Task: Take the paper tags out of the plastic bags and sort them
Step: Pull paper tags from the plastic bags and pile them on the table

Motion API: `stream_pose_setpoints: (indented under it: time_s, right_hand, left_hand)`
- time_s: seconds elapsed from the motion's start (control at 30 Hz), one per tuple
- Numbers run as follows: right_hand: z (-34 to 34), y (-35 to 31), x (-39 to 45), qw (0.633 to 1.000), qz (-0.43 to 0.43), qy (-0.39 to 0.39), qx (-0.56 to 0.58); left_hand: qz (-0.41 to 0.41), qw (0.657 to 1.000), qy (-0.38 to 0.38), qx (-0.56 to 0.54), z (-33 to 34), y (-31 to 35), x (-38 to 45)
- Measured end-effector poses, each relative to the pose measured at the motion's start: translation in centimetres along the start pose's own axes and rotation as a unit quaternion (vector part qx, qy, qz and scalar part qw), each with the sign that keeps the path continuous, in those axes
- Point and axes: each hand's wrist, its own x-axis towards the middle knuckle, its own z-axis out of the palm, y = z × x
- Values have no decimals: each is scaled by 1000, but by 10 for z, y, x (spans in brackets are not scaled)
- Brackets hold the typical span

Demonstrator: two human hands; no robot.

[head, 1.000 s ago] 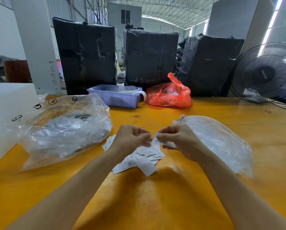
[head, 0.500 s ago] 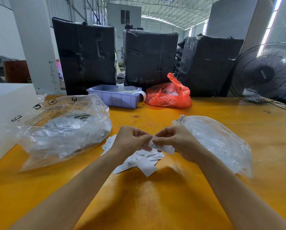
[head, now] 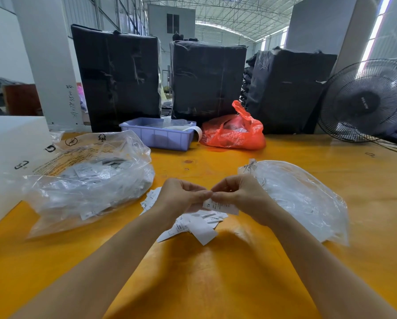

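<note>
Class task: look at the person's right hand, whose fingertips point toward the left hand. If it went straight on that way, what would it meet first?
The right hand, pinching a paper tag, would meet the left hand first. Their fingertips already look as if they touch at the tag, though depth is hard to judge.

On the orange tabletop (head: 216, 284), loose white paper tags (head: 193, 229) lie between two clear plastic bags: the left one (head: 89, 185) apparently full, the right one (head: 308, 203) flatter.

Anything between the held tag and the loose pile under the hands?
Nothing visible. Both hands, left hand and right hand, pinch the tag directly above the pile; only open air between.
</note>
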Motion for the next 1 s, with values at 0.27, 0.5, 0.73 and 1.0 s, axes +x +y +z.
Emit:
stream_pose_setpoints:
  time_s: [0.27, 0.5, 0.73, 1.0]
  right_hand:
    - [-11, 1, 2, 996, 9, 75, 50]
    - [-13, 1, 3, 996, 5, 81, 43]
    - [-14, 1, 2, 997, 2, 66, 35]
    - [-15, 1, 2, 996, -4, 69, 52]
  left_hand:
    - [-40, 998, -9, -57, -2, -1, 2]
    - [-43, 997, -13, -67, -3, 0, 3]
    - [-45, 996, -4, -73, -3, 0, 4]
    - [-46, 996, -11, -75, -3, 1, 4]
